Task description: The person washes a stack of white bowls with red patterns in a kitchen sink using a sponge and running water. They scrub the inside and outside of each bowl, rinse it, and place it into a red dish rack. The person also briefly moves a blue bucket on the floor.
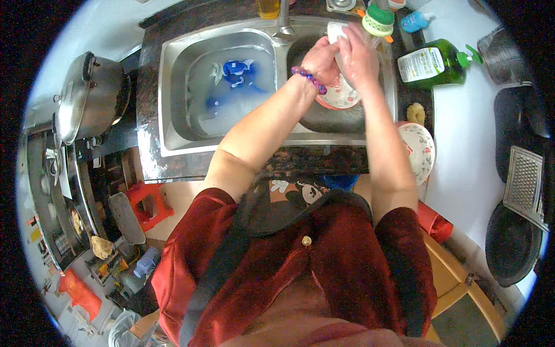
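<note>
Both of my hands meet over the right basin of a steel double sink (282, 142). My left hand (321, 60), with a beaded bracelet at the wrist, grips the left side of a white dish (337, 32); its exact shape is partly hidden by my fingers. My right hand (357, 56) presses on the dish from the right and looks blurred and wet. Beneath them a patterned bowl with a red rim (340, 97) lies in the right basin. Cloudy water fills the left basin, with a blue and white cloth-like item (236, 71) in it.
A faucet (284, 21) rises behind the divider. A green and yellow faucet nozzle (378, 21) hangs beside my right hand. Right of the sink are a green pump bottle (429, 65), a blue bottle (414, 21) and a patterned bowl (418, 152). A large steel pot (86, 95) stands left.
</note>
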